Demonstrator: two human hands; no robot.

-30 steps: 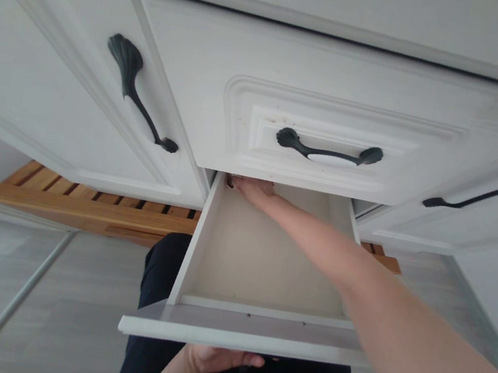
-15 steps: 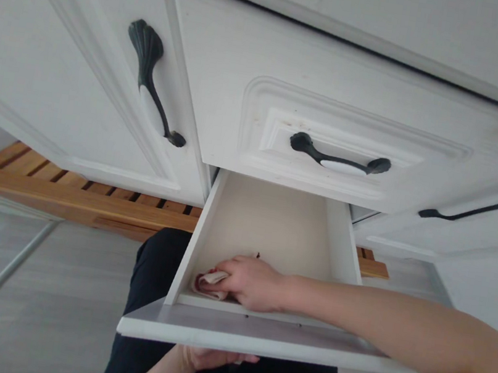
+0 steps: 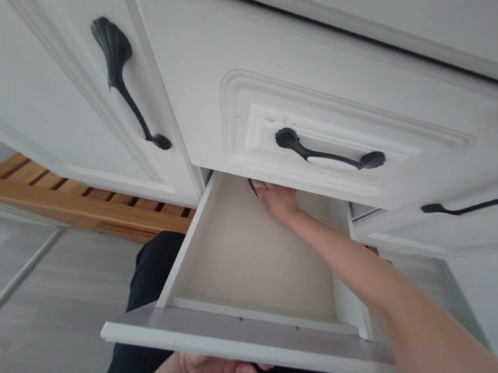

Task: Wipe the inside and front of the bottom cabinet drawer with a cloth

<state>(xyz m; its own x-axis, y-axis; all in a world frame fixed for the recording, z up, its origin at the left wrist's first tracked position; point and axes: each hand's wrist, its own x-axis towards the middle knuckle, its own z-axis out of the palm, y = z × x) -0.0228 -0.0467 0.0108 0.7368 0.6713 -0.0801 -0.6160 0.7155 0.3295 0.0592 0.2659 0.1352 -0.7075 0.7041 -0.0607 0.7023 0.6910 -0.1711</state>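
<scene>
My right hand (image 3: 279,200) reaches to the back of the pulled-out white drawer (image 3: 265,264). It is closed on a folded cloth (image 3: 257,186), pale with a dark reddish edge, pressed to the drawer bottom. Most of the cloth is hidden by my fingers and by the drawer front above. Below the near edge of the open drawer's front panel (image 3: 247,351), my left hand (image 3: 212,368) has its fingers curled against the panel's outer side. Exactly what they grip there is hidden.
Above the open drawer is a closed drawer with a dark handle (image 3: 328,155). Cabinet doors with dark handles (image 3: 124,84) flank it. A slatted wooden rack (image 3: 78,201) stands low behind on the left. My legs in dark trousers (image 3: 155,266) are under the drawer.
My right hand has carried the cloth from the drawer's front left corner to its back. My left hand stays at the front panel. The view has shifted slightly.
</scene>
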